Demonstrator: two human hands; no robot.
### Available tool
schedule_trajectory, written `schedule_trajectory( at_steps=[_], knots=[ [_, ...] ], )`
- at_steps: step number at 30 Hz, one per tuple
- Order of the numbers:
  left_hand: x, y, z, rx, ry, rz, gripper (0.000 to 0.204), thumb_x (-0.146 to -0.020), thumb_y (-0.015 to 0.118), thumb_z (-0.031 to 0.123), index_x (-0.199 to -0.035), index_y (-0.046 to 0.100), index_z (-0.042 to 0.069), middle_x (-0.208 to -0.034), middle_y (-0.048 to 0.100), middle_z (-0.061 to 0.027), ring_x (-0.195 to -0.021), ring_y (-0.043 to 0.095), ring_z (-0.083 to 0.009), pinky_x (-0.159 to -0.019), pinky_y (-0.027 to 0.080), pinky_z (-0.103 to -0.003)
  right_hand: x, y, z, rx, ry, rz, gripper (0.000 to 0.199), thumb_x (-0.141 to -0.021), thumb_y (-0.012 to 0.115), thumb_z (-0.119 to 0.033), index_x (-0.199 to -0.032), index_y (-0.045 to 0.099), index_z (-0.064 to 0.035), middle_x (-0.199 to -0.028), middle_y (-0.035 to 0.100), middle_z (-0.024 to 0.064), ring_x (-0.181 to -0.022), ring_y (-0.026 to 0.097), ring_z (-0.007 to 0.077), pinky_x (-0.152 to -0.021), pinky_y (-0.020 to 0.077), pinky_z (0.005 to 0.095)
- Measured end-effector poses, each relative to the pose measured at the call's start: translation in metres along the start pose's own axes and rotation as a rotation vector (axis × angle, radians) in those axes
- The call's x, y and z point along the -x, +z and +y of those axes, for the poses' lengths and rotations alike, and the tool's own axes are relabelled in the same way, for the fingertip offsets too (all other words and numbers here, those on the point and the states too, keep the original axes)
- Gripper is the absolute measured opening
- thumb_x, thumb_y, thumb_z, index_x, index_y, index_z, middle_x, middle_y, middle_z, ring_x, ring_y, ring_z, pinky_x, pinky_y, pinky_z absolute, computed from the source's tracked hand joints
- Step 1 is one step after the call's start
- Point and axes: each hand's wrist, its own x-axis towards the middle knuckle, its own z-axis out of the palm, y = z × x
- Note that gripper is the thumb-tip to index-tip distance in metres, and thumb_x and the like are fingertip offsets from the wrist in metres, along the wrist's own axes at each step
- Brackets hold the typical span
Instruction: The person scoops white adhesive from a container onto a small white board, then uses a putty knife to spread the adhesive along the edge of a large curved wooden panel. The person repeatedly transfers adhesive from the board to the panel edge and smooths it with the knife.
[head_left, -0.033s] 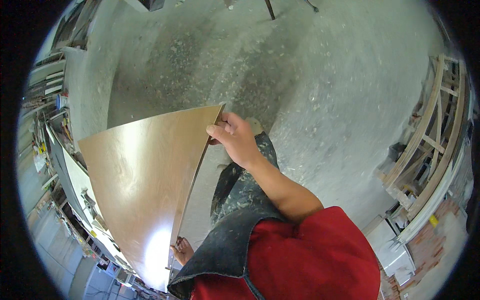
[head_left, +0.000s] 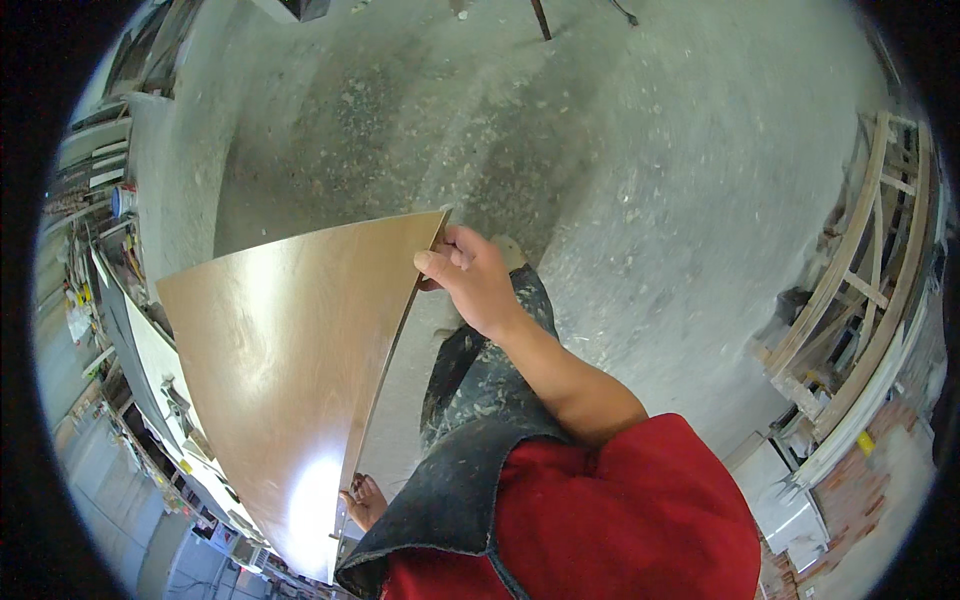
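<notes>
A large wood-grain board (head_left: 270,350), glossy and light brown, is held up at my left side. Its face catches a bright glare towards the lower end. My right hand (head_left: 475,280) grips the board's edge close to its far right corner, thumb on the face and fingers curled behind. Lower down the same long edge is my left hand (head_left: 366,502), closed at the board's edge; some of its fingers and its forearm are hidden. A dark apron (head_left: 440,500), spattered with pale marks, hangs over my red clothing.
Along the left stands a long workbench (head_left: 150,355) with tools and scraps. Wooden frames (head_left: 870,280) lean at the right, near a white cabinet-like box (head_left: 785,500). Dusty concrete floor (head_left: 680,180) carries scattered debris. A thin dark leg (head_left: 540,20) shows at the far edge.
</notes>
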Motion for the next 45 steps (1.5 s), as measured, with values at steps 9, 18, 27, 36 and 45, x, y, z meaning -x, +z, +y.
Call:
schedule_trajectory(
  at_steps=[9,18,27,36,45],
  knots=[
    [0.038,0.028,-0.029,0.042,0.020,-0.035,0.061,-0.090,0.076,0.036,-0.132,0.050,0.000,-0.131,0.055,-0.0108,-0.120,0.056,-0.0294,-0.109,0.046,-0.048,0.001,0.012,-0.002,0.104,0.200,-0.007,0.042,-0.092,0.073,-0.016,-0.125,0.058,0.0043,-0.111,0.070,0.0098,-0.095,0.067,0.0136,-0.080,0.0565,0.0298],
    [0.017,0.019,-0.047,0.240,0.096,-0.155,0.051,-0.093,0.075,0.025,-0.131,0.053,0.000,-0.129,0.056,-0.0143,-0.122,0.054,-0.0312,-0.113,0.045,-0.048,-0.008,-0.006,-0.009,0.130,0.168,-0.085,0.045,-0.092,0.073,-0.021,-0.126,0.058,0.0037,-0.115,0.069,0.0100,-0.100,0.069,0.0187,-0.088,0.0571,0.0329],
    [0.031,0.031,-0.071,0.292,0.119,-0.235,0.048,-0.101,0.062,0.031,-0.137,0.051,0.000,-0.142,0.052,-0.0177,-0.132,0.049,-0.0327,-0.119,0.037,-0.049,-0.020,-0.022,0.003,0.276,0.085,0.017,0.040,-0.090,0.069,-0.022,-0.123,0.061,-0.0007,-0.113,0.068,0.0093,-0.096,0.068,0.0214,-0.080,0.0549,0.0384],
    [0.037,0.023,-0.061,0.222,0.047,-0.266,0.058,-0.105,0.053,0.039,-0.150,0.037,0.004,-0.150,0.043,-0.0220,-0.142,0.039,-0.0389,-0.117,0.038,-0.055,0.038,-0.017,0.012,0.322,0.225,0.101,0.062,-0.098,0.066,-0.034,-0.145,0.042,-0.0023,-0.139,0.055,0.0113,-0.126,0.053,0.0304,-0.107,0.0419,0.0498],
    [-0.056,-0.081,0.059,0.312,0.113,-0.072,0.038,-0.104,0.056,0.034,-0.131,0.055,0.007,-0.132,0.060,-0.0164,-0.122,0.055,-0.0344,-0.102,0.048,-0.052,0.100,0.018,0.082,0.474,0.362,0.033,0.050,-0.100,0.062,-0.039,-0.140,0.053,-0.0095,-0.140,0.057,0.0117,-0.130,0.052,0.0301,-0.111,0.0414,0.0480]
  ],
)
